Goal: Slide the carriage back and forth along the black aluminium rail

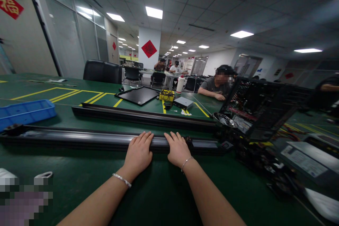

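Observation:
My left hand lies on a long black bar with a shiny metal strip along its length. Its fingers stretch flat over the bar's upper side, and the thumb is near the front edge. Just to the right, my right hand rests on the same bar, fingers also extended and slightly apart. The bar runs across the green table, with dark blocks at its ends. Behind it lies a second long black channel-shaped piece, which neither hand touches. What the bar is exactly, I cannot tell.
An opened computer case stands at right, with a metal bowl beside it and a power supply nearer. A blue bin sits left. Behind are a black panel, an optical drive, a bottle and a seated person.

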`<state>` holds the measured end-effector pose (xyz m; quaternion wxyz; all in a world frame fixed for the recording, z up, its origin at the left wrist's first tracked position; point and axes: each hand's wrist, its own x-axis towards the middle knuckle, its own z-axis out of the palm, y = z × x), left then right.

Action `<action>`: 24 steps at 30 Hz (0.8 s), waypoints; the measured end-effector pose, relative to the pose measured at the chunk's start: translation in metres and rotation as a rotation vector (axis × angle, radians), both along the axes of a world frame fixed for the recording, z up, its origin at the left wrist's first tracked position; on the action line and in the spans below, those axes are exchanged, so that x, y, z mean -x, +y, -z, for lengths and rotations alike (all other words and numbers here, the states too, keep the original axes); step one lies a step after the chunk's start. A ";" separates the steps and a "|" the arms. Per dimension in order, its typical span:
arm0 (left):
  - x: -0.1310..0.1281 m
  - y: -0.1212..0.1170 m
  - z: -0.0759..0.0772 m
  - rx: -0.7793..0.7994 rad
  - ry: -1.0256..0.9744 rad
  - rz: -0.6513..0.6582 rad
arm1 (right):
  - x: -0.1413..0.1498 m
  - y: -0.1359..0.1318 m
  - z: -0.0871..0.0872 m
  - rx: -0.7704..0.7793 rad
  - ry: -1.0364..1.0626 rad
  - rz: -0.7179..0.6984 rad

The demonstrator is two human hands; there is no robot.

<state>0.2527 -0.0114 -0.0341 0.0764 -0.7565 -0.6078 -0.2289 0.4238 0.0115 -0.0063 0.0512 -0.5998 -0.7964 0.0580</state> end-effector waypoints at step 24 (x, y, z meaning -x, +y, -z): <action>0.000 0.001 0.001 0.004 0.002 -0.002 | -0.009 0.006 0.004 0.004 -0.012 0.023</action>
